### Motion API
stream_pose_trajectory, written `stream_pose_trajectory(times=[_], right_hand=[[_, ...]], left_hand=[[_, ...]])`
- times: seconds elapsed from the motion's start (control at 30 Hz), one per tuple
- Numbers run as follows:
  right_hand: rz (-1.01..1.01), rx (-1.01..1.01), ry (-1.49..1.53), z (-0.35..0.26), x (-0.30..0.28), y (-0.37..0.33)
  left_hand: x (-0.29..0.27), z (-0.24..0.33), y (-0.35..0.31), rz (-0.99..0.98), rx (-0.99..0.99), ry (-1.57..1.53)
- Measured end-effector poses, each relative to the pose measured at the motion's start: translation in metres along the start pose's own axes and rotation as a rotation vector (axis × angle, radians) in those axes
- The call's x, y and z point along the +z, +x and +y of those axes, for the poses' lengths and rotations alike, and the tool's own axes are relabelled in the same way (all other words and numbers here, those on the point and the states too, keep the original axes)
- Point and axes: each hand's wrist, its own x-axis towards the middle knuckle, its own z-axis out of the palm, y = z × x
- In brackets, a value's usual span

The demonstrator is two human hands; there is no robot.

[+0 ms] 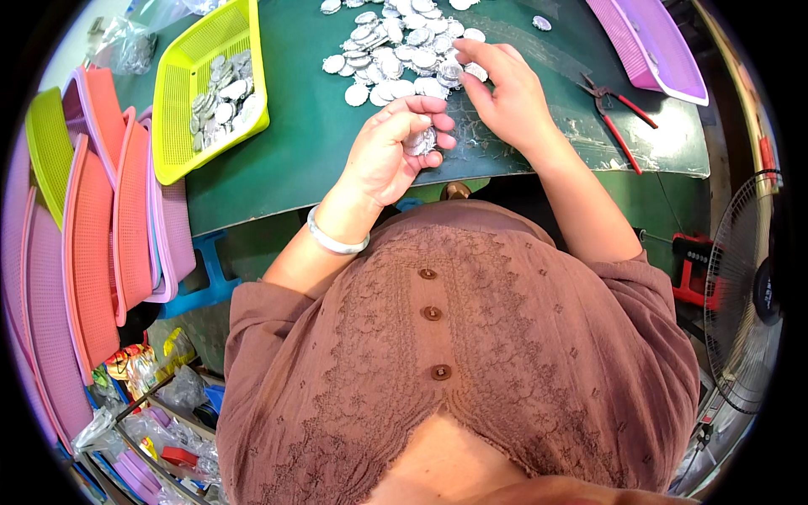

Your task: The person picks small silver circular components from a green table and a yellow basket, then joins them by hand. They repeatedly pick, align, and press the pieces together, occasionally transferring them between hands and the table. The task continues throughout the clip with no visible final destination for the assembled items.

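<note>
A heap of small silver-grey metal discs (391,63), some with a tiny loop at the rim, lies at the far middle of the green table. My left hand (391,139) is turned palm inward, its fingers curled round a few discs (420,141) near the table's front edge. At the right side of the heap, my right hand (507,93) reaches in with thumb and fingers apart. One disc (476,71) shows in the gap between them; a firm hold on it is not visible. The fingertips touch or nearly touch the heap.
A yellow-green basket (163,126) with more discs stands left on the table (295,160). Red-handled cutting pliers (608,108) and a purple basket (631,50) are to the right. Stacked coloured baskets (93,244) stand at far left, a fan (736,286) at far right.
</note>
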Motion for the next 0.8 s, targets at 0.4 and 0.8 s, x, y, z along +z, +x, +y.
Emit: stream_pose_trajectory(times=[0.4,0.8], right_hand=[[-0.013,0.184,0.150,0.002,0.007,0.002],[-0.196,0.679,1.115,-0.024,-0.009,0.003]], left_hand=[[0.003,0.000,-0.001,0.041,0.002,0.052],[0.008,0.002,-0.001,0.107,0.070,0.081]])
